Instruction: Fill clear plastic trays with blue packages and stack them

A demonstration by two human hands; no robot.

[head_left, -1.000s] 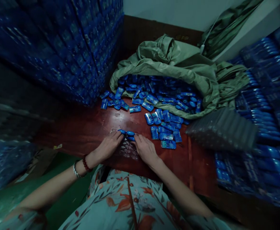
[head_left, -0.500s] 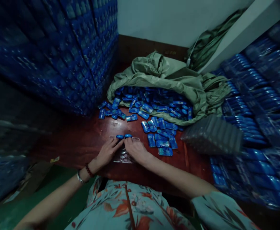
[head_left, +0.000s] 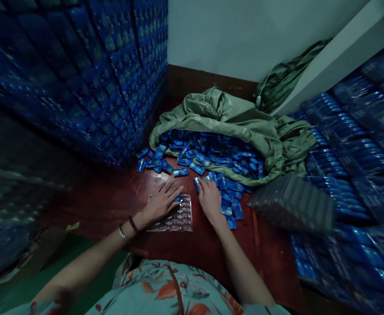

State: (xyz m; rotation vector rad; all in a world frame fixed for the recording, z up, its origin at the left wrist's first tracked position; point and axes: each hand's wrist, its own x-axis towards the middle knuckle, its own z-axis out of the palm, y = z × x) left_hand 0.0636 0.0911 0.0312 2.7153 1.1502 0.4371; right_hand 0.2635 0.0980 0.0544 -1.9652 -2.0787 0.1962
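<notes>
A clear plastic tray (head_left: 185,223) with rows of small hollows lies on the dark red table. My left hand (head_left: 161,202) rests over its upper left part, fingers stretched out. A blue piece (head_left: 177,198) shows by those fingertips; the hand hides much of what lies beneath. To the right, my right hand (head_left: 210,200) reaches into a cluster of small blue packets (head_left: 237,208). Its thumb and fingers close on a blue packet (head_left: 196,185) at the cluster's left edge.
Behind the cluster, an open green sack (head_left: 241,120) spills more blue packets (head_left: 180,172) onto the table (head_left: 113,192). A stack of clear trays (head_left: 292,203) stands right. Wrapped blue stacks rise at left (head_left: 113,78) and right (head_left: 349,153).
My right hand has moved from the tray to the packets on the right. My left hand has spread out over the tray. The view has tilted slightly up.
</notes>
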